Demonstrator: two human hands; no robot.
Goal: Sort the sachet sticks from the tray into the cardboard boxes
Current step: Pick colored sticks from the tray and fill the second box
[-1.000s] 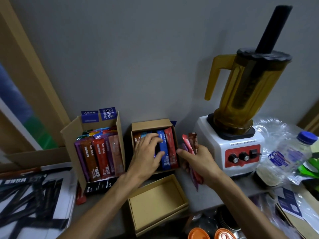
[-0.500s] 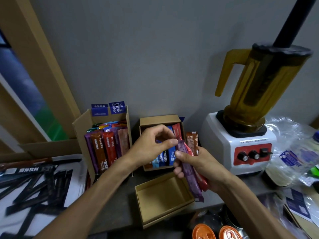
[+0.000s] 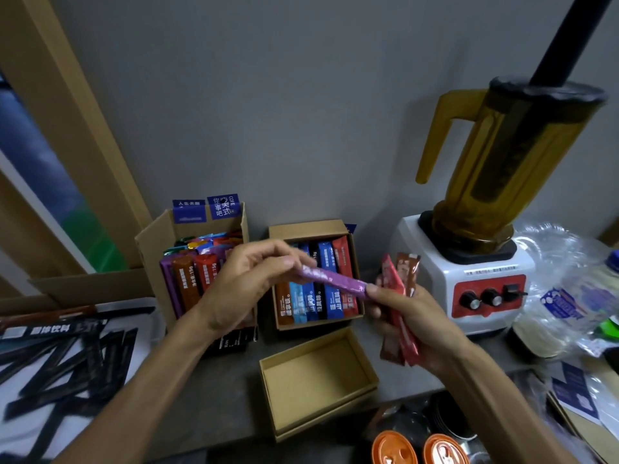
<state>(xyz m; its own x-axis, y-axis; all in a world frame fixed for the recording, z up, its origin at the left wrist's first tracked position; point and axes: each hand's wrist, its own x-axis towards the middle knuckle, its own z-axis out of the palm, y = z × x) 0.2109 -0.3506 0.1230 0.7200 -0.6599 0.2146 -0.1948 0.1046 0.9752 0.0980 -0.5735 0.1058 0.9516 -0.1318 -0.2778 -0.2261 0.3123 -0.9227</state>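
A grey wall is filling the upper frame, and a dark counter (image 3: 214, 390) is running along the bottom, crowded with boxes and a blender (image 3: 475, 249) at right. At mid-frame the left hand (image 3: 241, 289) is pinching one end of a purple stick (image 3: 331, 281), while the right hand (image 3: 412, 323) is touching its other end with a fingertip and clenching a bundle of red and brown sticks (image 3: 398, 309) against the palm.

The purple stick is hanging level in the air, in front of the small box (image 3: 315, 229) at centre, which is showing a row of brown, blue, black and red sticks. To its left the tall box (image 3: 157, 236) is standing packed with purple, brown and red sticks. An open lid (image 3: 318, 420) is lying empty below centre. At lower left a white tray (image 3: 147, 316) is holding black sticks (image 3: 67, 373).

The step looks like a handover: the left hand is taking the purple stick off the bundle for filing. Purple is showing only in the tall box, so that is probably its place. To do it well, the right hand should be letting go fully before the left is pulling away, or the bundle may spill. The stick should go in upright beside the other purple ones, label facing forward.
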